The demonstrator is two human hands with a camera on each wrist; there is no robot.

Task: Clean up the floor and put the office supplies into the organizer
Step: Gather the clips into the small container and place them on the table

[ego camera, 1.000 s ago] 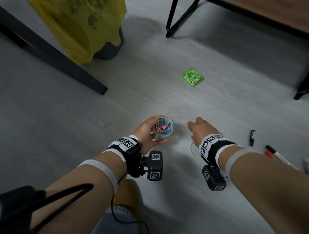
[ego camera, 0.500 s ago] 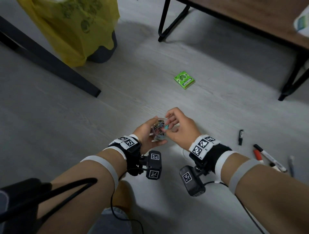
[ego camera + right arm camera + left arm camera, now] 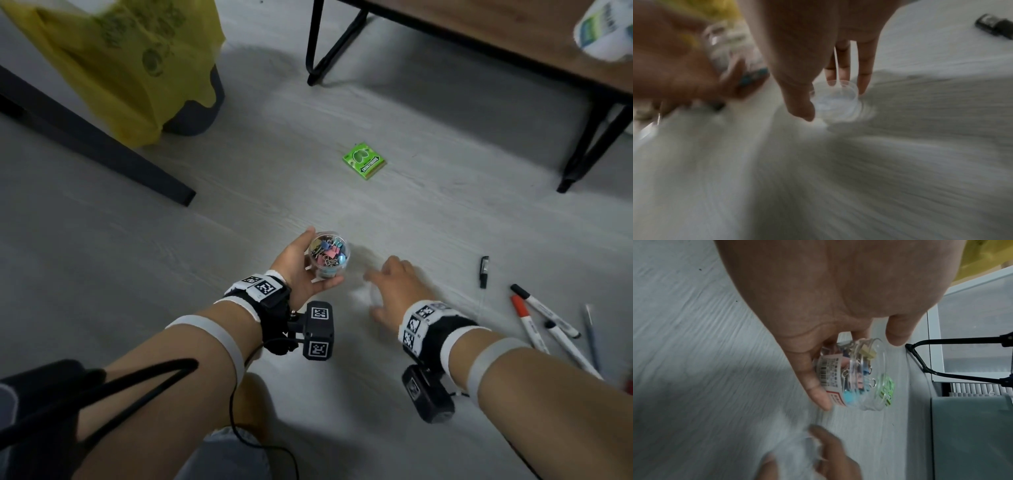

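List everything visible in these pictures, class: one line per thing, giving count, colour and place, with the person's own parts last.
Tub of binder clips: one, clear, multicoloured clips, in left grip.
Lid: one, clear, on floor under right hand.
Gum pack: one, green, floor centre.
Markers: about three, white, floor right.
Black cap: one, floor right.
Bin bag: one, yellow, upper left.
Table: one, wooden, upper right.
Left hand: holds tub.
Right hand: reaches over lid.

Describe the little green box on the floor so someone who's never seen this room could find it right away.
Start at the wooden table with black legs at the top right and look down to the bare grey floor in front of it. The green box lies there flat and alone, beyond both hands. It is the only bright green thing; the markers at the right are slim and white.
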